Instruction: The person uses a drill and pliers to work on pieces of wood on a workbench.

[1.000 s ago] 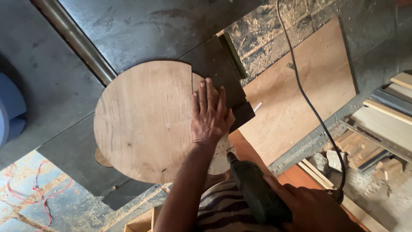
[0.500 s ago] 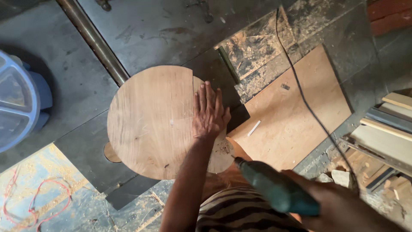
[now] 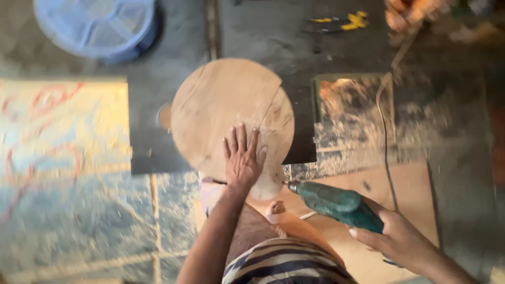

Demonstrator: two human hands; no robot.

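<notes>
dusty floor, green drill (image 3: 336, 204) in right hand (image 3: 402, 243), tip leftward

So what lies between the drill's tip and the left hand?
Only the bare edge of the round wooden board, in the head view, lies between the green drill and the left hand.

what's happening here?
A person works over a round wooden disc lying on the floor. The left hand presses flat on the disc near its lower edge. The right hand grips a green drill, its tip at the disc's lower right rim. The drill's cord trails away. A blue tub and pliers lie farther off.
</notes>
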